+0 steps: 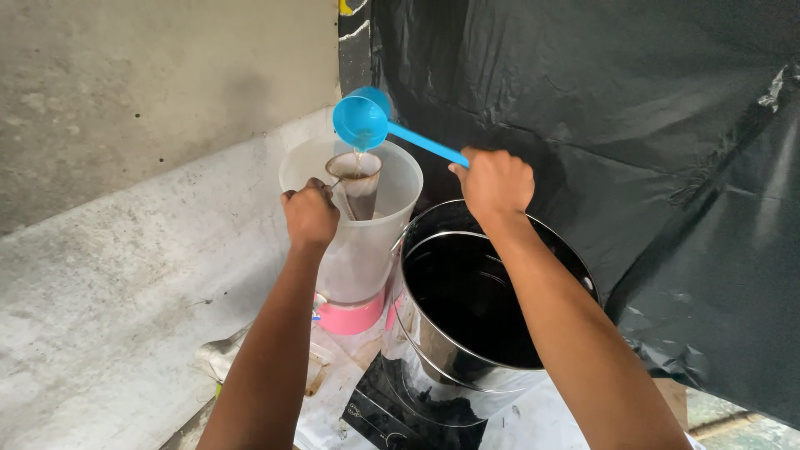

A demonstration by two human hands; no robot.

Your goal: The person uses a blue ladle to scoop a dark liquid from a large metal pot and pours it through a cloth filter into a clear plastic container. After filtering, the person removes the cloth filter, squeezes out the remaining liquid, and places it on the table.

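Observation:
My right hand (494, 181) grips the handle of a blue plastic ladle (360, 121), tipped so that a thin stream of brown liquid falls from its cup. The stream lands in a small cloth strainer (356, 173) that my left hand (309, 213) holds by its wire handle over the mouth of a tall translucent plastic container (358, 250) with a pink base. Right of that container stands a large shiny steel pot (467, 308) filled with dark liquid, under my right forearm.
The pot rests on a black cooktop (392, 412). A black plastic sheet (633, 125) hangs behind and to the right. A grey concrete ledge (108, 283) and wall run along the left. A crumpled bag (221, 354) lies near my left elbow.

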